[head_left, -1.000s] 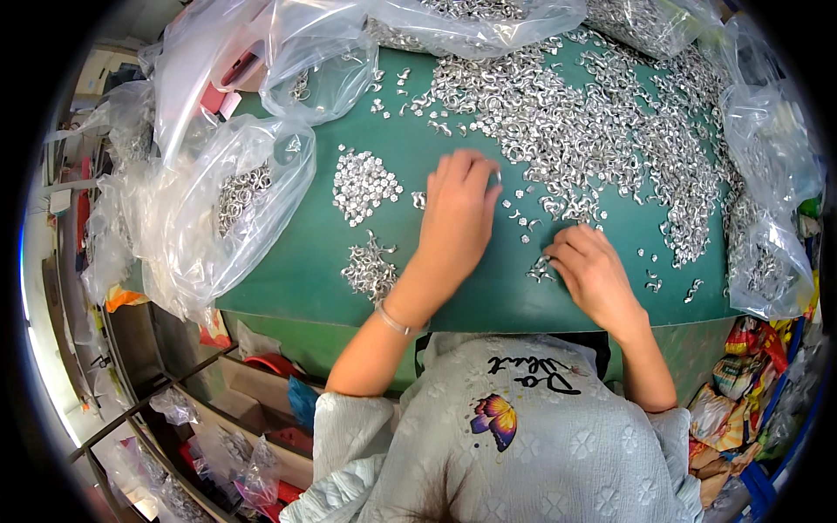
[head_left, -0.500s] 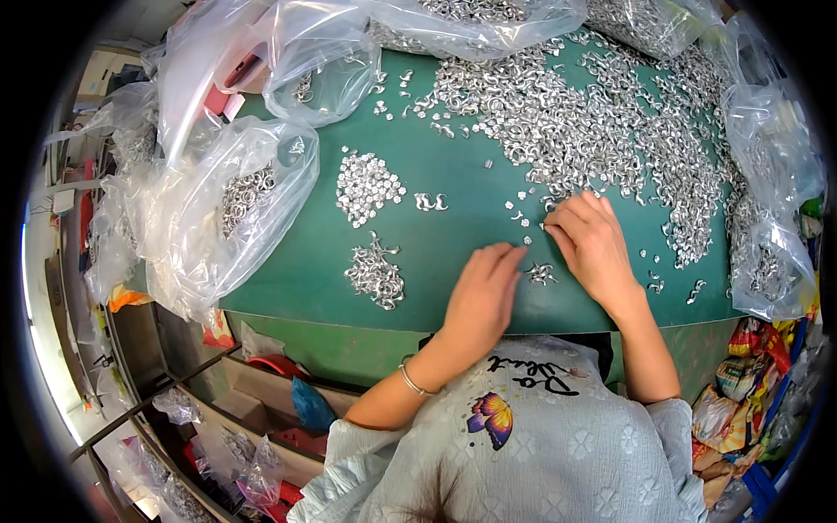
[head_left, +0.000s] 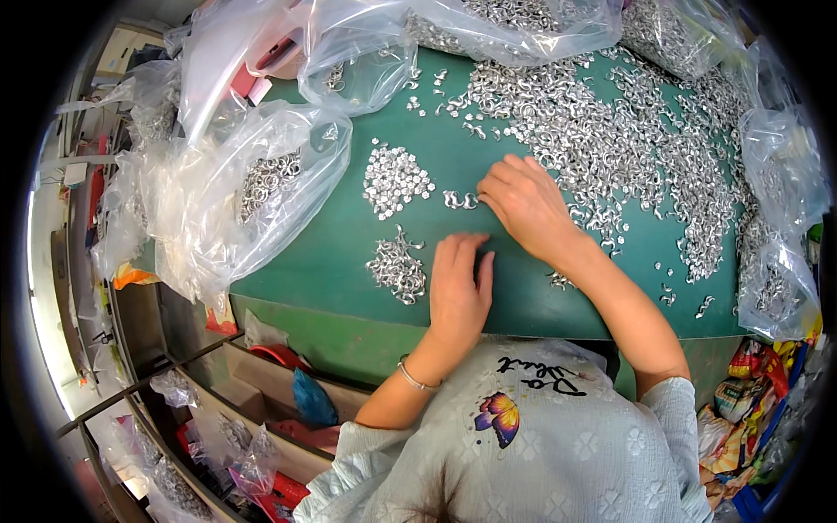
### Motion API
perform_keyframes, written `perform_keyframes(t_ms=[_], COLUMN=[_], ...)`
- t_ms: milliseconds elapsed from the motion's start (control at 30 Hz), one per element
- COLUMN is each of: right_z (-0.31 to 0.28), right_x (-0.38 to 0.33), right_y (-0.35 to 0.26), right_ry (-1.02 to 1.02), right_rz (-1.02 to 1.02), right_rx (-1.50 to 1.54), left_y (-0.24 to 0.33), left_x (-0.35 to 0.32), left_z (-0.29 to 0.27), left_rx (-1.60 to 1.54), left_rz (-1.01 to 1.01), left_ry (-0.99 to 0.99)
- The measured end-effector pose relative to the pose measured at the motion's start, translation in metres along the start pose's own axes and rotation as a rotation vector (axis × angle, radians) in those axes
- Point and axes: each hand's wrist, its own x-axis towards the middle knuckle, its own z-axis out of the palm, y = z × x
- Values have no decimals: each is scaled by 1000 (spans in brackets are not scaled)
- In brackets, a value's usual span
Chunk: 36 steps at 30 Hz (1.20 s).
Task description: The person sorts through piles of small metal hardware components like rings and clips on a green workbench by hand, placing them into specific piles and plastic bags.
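**Head view: two hands sorting small metal parts on a green worktop**

Head camera looks down on a green worktop (head_left: 331, 261) strewn with small silvery metal parts. The left hand (head_left: 459, 283) lies flat, palm down and fingers spread, pressing on the mat and gripping nothing that can be seen; a thin bracelet (head_left: 413, 377) circles its wrist. Just to its left, almost touching the thumb side, sits a small heap of hook-shaped parts (head_left: 397, 266). The right hand (head_left: 523, 202) rests further up, fingers bent downward with their tips on the mat beside a few loose parts (head_left: 459, 200); whether it pinches one cannot be told. Left of those lies a second small heap, of rounder pieces (head_left: 397, 179), near the right hand's fingertips but apart from them. Behind and to the right of the right hand spreads the big unsorted mass of parts (head_left: 610, 131), far too many to count.

Counted: two hands, two small sorted heaps, one large spread. At least three clear plastic bags hold more parts: one at the left (head_left: 253, 187), one across the top (head_left: 506, 26), one at the right edge (head_left: 776, 261).
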Motion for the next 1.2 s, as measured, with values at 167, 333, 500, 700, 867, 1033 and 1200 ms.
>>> perform_keyframes(t_ms=[167,333,500,700,867,1033,1200], right_z=[-10,-31,-31,-54,-51,-53,-51], right_x=[-9,-22,-25,-54,-58,-57,-55], right_y=[10,15,6,16,16,13,0], right_ry=[99,62,19,109,123,124,95], right_rz=[106,204,144,251,243,217,189], right_rx=[168,196,151,-18,-59,-98,-43], left_y=[-9,-11,-18,0,-26,-26,-15], left_x=[25,36,52,32,19,29,23], left_z=[0,3,14,-4,-6,-5,-14], left_rx=[149,254,283,151,277,172,199], left_rz=[94,3,47,81,62,60,25], left_ry=[110,91,84,75,116,70,-2])
